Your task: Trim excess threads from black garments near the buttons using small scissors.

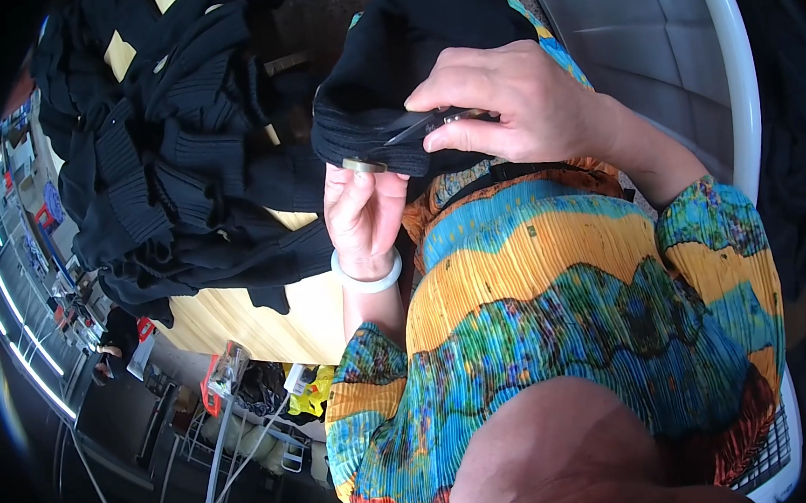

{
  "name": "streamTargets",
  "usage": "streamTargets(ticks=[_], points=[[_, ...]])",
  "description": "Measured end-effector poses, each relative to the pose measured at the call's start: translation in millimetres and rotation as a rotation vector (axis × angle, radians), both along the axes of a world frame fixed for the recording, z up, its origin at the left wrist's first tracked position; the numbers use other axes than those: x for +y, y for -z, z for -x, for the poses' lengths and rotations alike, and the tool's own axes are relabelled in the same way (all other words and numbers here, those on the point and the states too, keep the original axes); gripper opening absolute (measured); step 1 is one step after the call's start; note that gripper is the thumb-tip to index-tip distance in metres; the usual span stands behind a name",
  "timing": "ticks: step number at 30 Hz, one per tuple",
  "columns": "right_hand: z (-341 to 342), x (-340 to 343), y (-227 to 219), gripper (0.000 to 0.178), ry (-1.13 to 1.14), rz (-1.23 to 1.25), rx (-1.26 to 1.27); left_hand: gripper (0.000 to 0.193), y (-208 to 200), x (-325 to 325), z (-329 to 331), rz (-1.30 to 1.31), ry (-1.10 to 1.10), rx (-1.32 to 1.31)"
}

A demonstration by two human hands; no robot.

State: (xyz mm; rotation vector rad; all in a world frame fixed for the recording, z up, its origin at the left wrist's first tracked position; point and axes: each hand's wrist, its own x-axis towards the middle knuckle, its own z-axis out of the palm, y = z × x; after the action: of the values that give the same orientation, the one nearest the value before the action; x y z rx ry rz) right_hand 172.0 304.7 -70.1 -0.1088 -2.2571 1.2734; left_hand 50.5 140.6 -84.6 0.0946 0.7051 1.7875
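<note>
A black knit garment (443,24) lies bunched over my lap, its ribbed edge lifted toward me. My left hand (361,212), with a pale bangle at the wrist, pinches that edge from below. Close to its thumb, a brownish round button (364,165) shows on the ribbing. My right hand (528,102) is closed around small dark thread snips (418,127). Their pointed blades reach left, over the ribbed fabric and just above the button. Whether the tips touch a thread is too small to tell.
More black knit garments (173,165) are heaped on a light wooden table (249,323) at my left. A large pale plastic bin (735,60) stands at my right. Lower left are a metal stand (217,470) and a yellow bag (312,393).
</note>
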Motion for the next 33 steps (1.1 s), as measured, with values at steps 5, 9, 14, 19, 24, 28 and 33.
streamTargets(ticks=[5, 9, 14, 19, 24, 28, 33], points=[[1, -5, 0, 0.019, -0.038, 0.025, 0.000, 0.042, 1, 1, -2, 0.036, 0.025, 0.060], [2, -6, -1, 0.017, -0.048, 0.023, -0.008, 0.042, 1, 0, -1, 0.009, 0.058, 0.039], [4, -10, -1, 0.014, 0.041, 0.314, -0.017, 0.047, 2, 2, -3, 0.028, 0.042, -0.011], [3, -2, -3, 0.016, 0.095, 0.398, -0.094, 0.046, -2, 3, -1, 0.042, 0.037, -0.010], [2, -6, 3, 0.026, 0.082, 0.571, -0.077, 0.032, -7, 12, -7, 0.127, -0.015, 0.093], [2, -7, 3, 0.031, -0.005, 0.643, -0.061, 0.024, -3, 10, -3, 0.255, 0.058, 0.371], [3, -7, 9, 0.029, -0.105, 0.565, -0.227, 0.022, -8, 18, -9, 0.298, 0.040, 0.429]])
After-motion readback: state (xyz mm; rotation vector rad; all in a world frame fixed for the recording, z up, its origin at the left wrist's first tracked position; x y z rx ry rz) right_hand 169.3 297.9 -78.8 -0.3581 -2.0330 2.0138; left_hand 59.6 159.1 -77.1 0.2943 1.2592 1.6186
